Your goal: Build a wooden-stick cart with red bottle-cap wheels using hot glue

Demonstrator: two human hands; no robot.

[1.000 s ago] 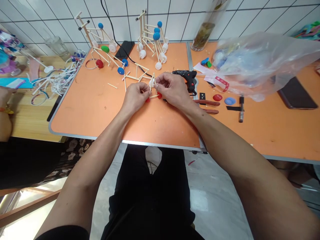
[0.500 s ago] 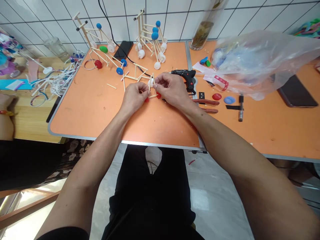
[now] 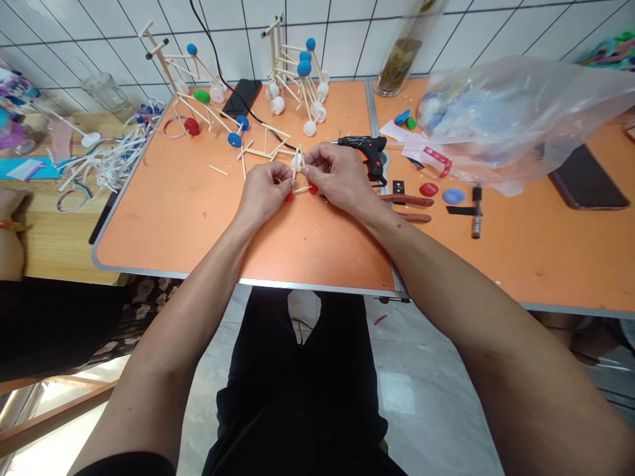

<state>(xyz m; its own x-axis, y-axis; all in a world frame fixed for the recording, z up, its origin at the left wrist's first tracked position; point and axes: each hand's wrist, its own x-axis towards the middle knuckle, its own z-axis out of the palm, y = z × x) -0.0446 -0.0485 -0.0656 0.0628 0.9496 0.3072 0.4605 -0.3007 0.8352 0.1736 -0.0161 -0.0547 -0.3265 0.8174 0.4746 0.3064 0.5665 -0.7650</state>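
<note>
Both hands meet over a small frame of thin wooden sticks (image 3: 301, 190) with red round pieces (image 3: 313, 188) at its lower corners. My left hand (image 3: 265, 192) is closed, thumb and fingers pinching a wooden stick (image 3: 294, 170) that stands nearly upright. My right hand (image 3: 337, 172) pinches the second upright stick (image 3: 302, 157) of the same frame. A white round piece (image 3: 296, 161) shows behind the sticks. Just beyond the hands lies a flat figure of joined sticks (image 3: 268, 153). A black glue gun (image 3: 370, 152) lies to the right of my right hand.
Two finished-looking stick models (image 3: 297, 66) with coloured balls stand by the tiled wall. Red-handled pliers (image 3: 409, 199), a red disc (image 3: 428, 190), a blue disc (image 3: 454, 196) and a marker (image 3: 477, 211) lie rightward. A plastic bag (image 3: 516, 119) and phone (image 3: 590, 178) are farther right. Another person's arm (image 3: 12, 231) rests at left.
The view has shifted slightly, so everything appears a little higher and farther left. Both hands keep their pinch on the upright sticks.
</note>
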